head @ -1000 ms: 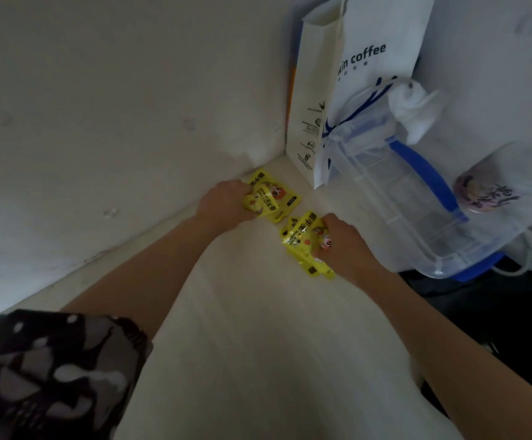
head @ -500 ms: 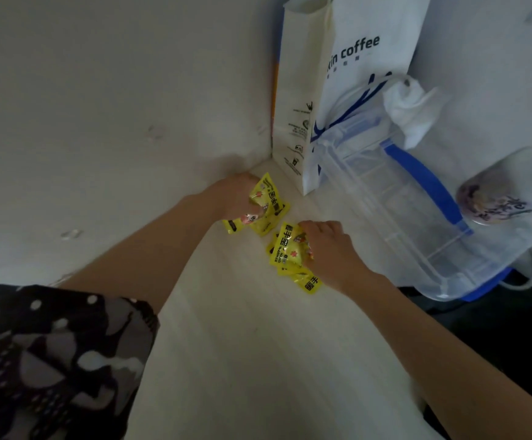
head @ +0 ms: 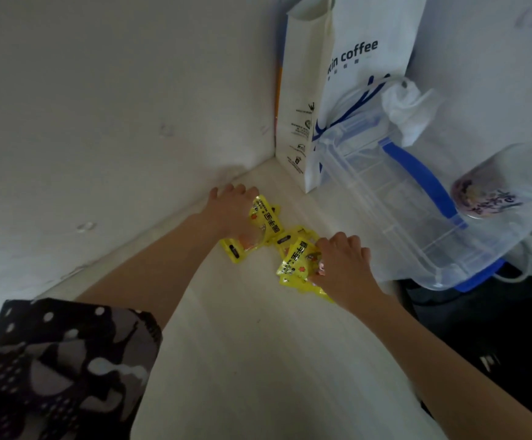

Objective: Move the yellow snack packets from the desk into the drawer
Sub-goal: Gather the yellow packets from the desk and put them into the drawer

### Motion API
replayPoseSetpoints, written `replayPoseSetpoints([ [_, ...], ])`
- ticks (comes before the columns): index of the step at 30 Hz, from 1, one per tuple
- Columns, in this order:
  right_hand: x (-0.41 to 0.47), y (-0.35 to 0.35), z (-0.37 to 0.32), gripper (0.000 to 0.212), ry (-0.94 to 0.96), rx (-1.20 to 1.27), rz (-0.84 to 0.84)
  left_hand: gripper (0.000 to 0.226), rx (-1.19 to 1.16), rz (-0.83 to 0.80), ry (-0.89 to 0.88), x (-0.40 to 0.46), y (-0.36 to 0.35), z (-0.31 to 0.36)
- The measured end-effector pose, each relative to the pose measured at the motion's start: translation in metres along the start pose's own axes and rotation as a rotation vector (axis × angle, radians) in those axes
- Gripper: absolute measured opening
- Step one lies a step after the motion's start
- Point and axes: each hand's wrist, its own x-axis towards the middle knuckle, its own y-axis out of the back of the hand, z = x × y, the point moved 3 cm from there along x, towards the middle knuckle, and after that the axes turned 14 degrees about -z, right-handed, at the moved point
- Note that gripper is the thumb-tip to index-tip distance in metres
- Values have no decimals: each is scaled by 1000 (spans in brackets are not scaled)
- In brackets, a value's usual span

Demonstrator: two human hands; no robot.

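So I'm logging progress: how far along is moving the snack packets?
Nothing looks stowed; no drawer is in view. Left hand and right hand each grip yellow foil snack packets on the pale desk. Carrying them to the drawer remains.

Both hands are gathering now. A second ago the yellow packets [head: 266, 222] lay flat in the surface's far corner; now the left hand [head: 232, 208] has a bunch lifted and tilted, drawn back from that corner. The right hand [head: 342, 265] has pulled its own packets together and raised their near ends off the surface [head: 258, 360].
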Motion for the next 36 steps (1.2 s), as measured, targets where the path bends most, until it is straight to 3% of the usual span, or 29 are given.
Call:
replayPoseSetpoints([
  [4,-3,-2,-1,49,-78,234,-45,84,-68,26,46,-6,-10,-2],
  [8,1,-8,-9,52,-136,332,-41,67,-129,63,115,-18,-21,-4],
  [12,5,-15,-17,51,-174,423,-9,64,-304,115,128,-36,-35,-1],
  [19,5,-13,-20,52,-188,489,-33,50,-524,91,250,-70,-63,9],
  [31,10,-17,-21,51,-136,575,-89,47,-747,151,382,-110,-96,15],
  [36,3,-14,-19,45,-104,762,-36,43,-941,209,407,-120,-104,11],
])
